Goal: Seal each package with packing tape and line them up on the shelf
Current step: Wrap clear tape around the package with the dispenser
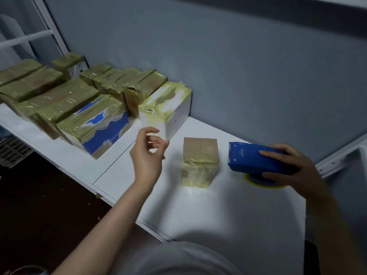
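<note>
We see a small package with a plain brown top and shiny yellow-green tape on its sides. The tape dispenser is bright blue, with tiny pale writing we cannot read. The tape roll has a yellow edge and a blue middle. The shelf is white and the wall is grey-blue. The big box is blue with wavy white patches under yellow-green tape. The white box has yellow tape and a brown patch on top. The other packages look olive green and brown. The shirt is grey.
</note>
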